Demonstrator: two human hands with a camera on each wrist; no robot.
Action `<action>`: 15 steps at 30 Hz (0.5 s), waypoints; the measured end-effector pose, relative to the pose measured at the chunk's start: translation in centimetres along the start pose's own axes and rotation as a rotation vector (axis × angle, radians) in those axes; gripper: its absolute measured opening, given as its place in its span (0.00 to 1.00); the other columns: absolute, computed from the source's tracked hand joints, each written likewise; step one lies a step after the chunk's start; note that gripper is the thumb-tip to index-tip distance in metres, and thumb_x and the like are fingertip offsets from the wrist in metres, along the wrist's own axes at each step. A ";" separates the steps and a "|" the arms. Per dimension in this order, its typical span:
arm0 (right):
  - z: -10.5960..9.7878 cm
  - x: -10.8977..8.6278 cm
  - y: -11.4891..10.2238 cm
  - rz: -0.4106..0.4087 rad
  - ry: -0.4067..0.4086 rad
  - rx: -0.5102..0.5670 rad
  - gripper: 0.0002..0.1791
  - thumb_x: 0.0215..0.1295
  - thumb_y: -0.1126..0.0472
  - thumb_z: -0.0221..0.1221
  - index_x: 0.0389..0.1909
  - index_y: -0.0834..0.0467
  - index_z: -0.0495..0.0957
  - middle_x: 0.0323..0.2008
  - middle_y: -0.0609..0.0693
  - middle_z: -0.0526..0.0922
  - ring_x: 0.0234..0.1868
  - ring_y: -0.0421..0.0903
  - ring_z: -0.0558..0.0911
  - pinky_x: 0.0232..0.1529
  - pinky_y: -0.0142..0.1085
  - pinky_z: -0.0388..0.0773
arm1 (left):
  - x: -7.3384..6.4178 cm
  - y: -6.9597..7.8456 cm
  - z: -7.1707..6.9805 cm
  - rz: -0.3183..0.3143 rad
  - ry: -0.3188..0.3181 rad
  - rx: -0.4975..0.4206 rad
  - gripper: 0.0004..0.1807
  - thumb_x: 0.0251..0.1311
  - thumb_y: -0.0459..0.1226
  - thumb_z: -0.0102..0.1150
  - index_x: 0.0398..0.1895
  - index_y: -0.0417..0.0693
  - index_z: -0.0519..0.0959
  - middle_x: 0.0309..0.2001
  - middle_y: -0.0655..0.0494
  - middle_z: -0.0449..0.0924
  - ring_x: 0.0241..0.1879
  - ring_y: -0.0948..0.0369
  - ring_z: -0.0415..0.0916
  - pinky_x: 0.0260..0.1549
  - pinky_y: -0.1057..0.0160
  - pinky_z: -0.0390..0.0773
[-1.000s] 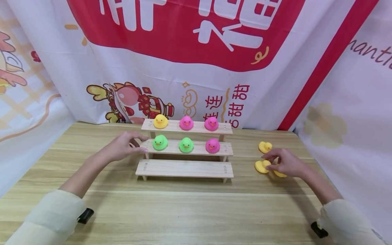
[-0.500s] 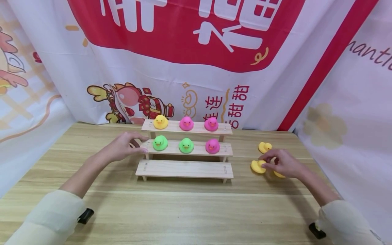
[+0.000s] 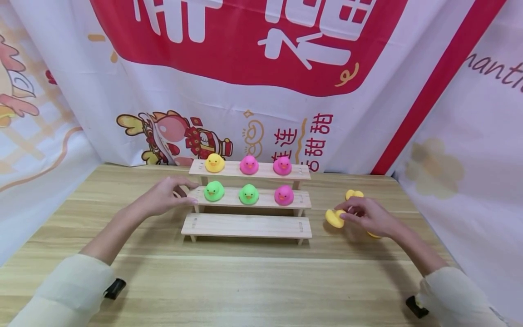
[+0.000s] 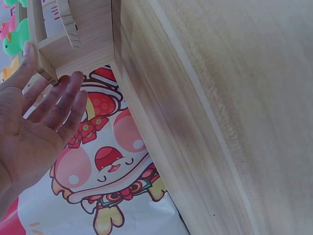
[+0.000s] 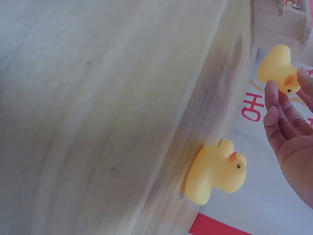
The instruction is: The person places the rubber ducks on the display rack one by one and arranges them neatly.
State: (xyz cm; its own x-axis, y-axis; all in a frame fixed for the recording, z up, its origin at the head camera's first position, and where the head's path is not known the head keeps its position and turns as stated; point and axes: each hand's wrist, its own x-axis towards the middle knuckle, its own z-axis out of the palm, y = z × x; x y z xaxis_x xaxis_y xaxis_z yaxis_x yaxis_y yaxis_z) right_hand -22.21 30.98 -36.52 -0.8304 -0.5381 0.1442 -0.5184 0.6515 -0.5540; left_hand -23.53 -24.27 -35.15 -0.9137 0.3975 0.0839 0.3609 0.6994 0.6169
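A three-tier wooden shelf stand (image 3: 245, 225) stands on the table. My left hand (image 3: 165, 195) grips the left end of its middle tier, thumb on top and fingers below, as the left wrist view confirms. My right hand (image 3: 369, 215) pinches a yellow rubber duck (image 3: 334, 219) by its head between thumb and fingers, tilted and off the table. Two other yellow ducks lie near that hand: one behind it (image 3: 353, 194), and one mostly hidden beneath it (image 3: 373, 235). In the right wrist view the held duck (image 5: 278, 66) hangs from the fingertips.
The top tier bears a yellow duck (image 3: 214, 163) and two pink ducks (image 3: 249, 165). On the middle tier sit two green ducks (image 3: 248, 194) and a pink duck (image 3: 283, 195). Printed cloth (image 3: 229, 104) hangs behind the table and along both sides.
My right hand has moved left, sliding and then lifting the yellow duck toward the stand. The left hand stays on the middle tier.
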 end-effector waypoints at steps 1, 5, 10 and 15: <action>0.0 0.1 -0.2 0.000 -0.001 0.007 0.13 0.68 0.62 0.69 0.52 0.61 0.87 0.40 0.46 0.87 0.35 0.41 0.80 0.39 0.31 0.83 | 0.0 0.0 0.0 0.000 0.000 0.000 0.27 0.63 0.39 0.73 0.60 0.31 0.80 0.58 0.34 0.82 0.44 0.51 0.85 0.44 0.52 0.86; 0.2 0.4 -0.7 -0.028 -0.007 0.067 0.13 0.67 0.65 0.69 0.51 0.64 0.86 0.42 0.51 0.88 0.37 0.43 0.83 0.42 0.31 0.84 | 0.0 0.0 0.0 -0.001 -0.002 -0.004 0.27 0.63 0.39 0.73 0.60 0.31 0.80 0.58 0.33 0.82 0.44 0.51 0.85 0.45 0.52 0.86; 0.5 0.7 -0.8 -0.079 -0.009 0.140 0.12 0.65 0.69 0.69 0.48 0.65 0.85 0.43 0.55 0.87 0.37 0.46 0.85 0.42 0.31 0.85 | 0.1 -0.1 -0.1 0.003 -0.004 -0.005 0.28 0.63 0.39 0.73 0.61 0.31 0.80 0.58 0.34 0.82 0.44 0.51 0.85 0.44 0.52 0.86; 0.6 0.9 -0.9 -0.082 -0.016 0.201 0.10 0.66 0.70 0.68 0.47 0.64 0.84 0.44 0.57 0.86 0.36 0.48 0.86 0.39 0.32 0.86 | 0.0 0.1 -0.1 0.002 -0.005 -0.008 0.28 0.63 0.39 0.73 0.61 0.31 0.80 0.58 0.33 0.81 0.44 0.51 0.85 0.45 0.52 0.86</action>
State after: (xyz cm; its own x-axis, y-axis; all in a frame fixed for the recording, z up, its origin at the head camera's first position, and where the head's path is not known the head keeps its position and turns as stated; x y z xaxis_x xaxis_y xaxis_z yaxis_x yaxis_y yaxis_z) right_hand -22.42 29.62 -36.37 -0.7833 -0.5940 0.1834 -0.5313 0.4863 -0.6937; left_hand -23.49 -24.27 -35.06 -0.9122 0.4016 0.0815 0.3611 0.6936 0.6233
